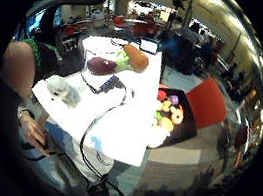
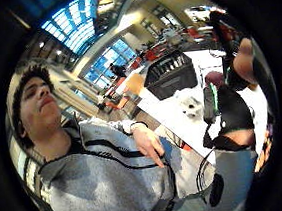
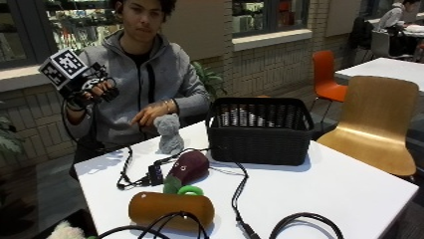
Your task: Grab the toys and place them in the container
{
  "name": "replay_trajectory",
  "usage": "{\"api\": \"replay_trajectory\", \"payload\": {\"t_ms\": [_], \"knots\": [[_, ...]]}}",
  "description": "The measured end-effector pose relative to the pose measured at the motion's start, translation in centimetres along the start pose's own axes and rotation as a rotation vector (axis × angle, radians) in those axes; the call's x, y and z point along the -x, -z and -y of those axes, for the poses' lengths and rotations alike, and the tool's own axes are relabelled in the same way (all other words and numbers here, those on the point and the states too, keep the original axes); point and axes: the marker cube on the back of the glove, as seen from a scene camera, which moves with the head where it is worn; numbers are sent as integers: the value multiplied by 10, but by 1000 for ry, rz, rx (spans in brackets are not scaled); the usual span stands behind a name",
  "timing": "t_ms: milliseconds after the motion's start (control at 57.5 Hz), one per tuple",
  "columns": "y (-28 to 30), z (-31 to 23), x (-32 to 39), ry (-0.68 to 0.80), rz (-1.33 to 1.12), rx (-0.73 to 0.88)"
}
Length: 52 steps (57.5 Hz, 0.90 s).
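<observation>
The toys lie on the white surface (image 3: pixel 344 194). A grey stuffed toy (image 3: pixel 169 133) stands upright near the far edge of the surface, in front of the person and apart from the basket. Nearer to the camera lies a purple eggplant toy (image 3: pixel 190 167) with a green stem, its body pointing toward the basket. Just beside its green end lies a brown, log-shaped toy (image 3: pixel 171 209) with a small green ring (image 3: pixel 190 190) at its top edge. In the little finger side palm view the same toys are seen from above: the grey toy (image 1: pixel 63 90) on one side of the surface, the eggplant (image 1: pixel 102 65) and the brown toy (image 1: pixel 136 57) close together.

The black woven basket (image 3: pixel 260 132) stands on the far part of the surface, open at the top; what is inside it I cannot tell. Black cables (image 3: pixel 235 194) run over the surface between the toys and past the basket.

The gloved right hand (image 3: pixel 93 89) is lifted in the air at shoulder height, well apart from the surface and from every toy. Its fingers are curled loosely and hold no toy. The bare left hand (image 3: pixel 151 115) hangs relaxed just behind the grey toy, at the edge of the surface.

Beside the surface stands a wooden chair (image 3: pixel 374 124), and farther back an orange chair (image 3: pixel 326 74). On the floor, a dark tray with small colourful toys (image 1: pixel 170 111) shows in the little finger side palm view.
</observation>
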Motion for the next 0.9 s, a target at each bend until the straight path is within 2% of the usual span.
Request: {"api": "replay_trajectory", "payload": {"t_ms": [156,330,452,539,695,765,904], "knots": [[-12,-12,9,-72,-24,-23],[-36,-3,10,-88,-34,-12],[-46,-3,7,-160,-31,48],[-54,-3,2,-205,-26,34],[-68,6,0,-188,-27,-2],[-72,2,7,-219,-45,25],[-82,3,17,-191,-3,81]]}}
